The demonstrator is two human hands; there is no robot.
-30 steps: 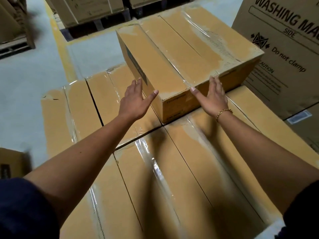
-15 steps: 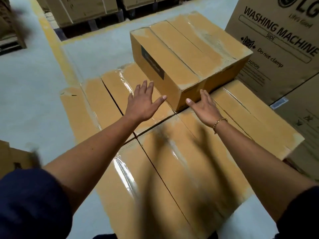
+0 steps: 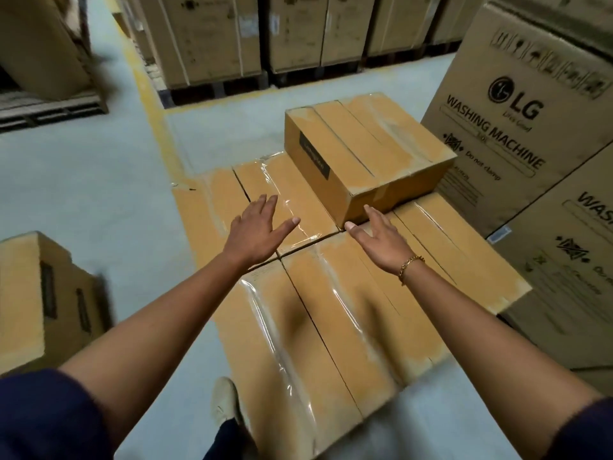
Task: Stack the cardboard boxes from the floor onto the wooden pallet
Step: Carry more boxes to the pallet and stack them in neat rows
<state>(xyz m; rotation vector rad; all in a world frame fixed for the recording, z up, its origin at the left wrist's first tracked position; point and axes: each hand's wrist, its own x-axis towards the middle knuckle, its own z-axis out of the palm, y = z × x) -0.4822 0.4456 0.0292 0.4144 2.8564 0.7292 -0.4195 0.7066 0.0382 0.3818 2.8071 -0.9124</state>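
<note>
The top box is matt brown cardboard. Glossy, wrinkled clear tape covers the lower boxes. The floor looks smooth, grey, matt. The bracelet is shiny gold-coloured metal.

A pale grey concrete floor spreads out to the left of the left grip and on past both grips. A yellow painted line runs along it, away from the left grip toward the far end. There, well beyond the grips, a row of tall brown cartons stands on dark pallets. Far out to the left of the left grip, a slatted pallet carries a large carton, blurred. To the right of the right grip stand big washing-machine cartons, printed "LG", "WASHING MACHINE" and "Do not clamp". The light is dim and even.
</note>
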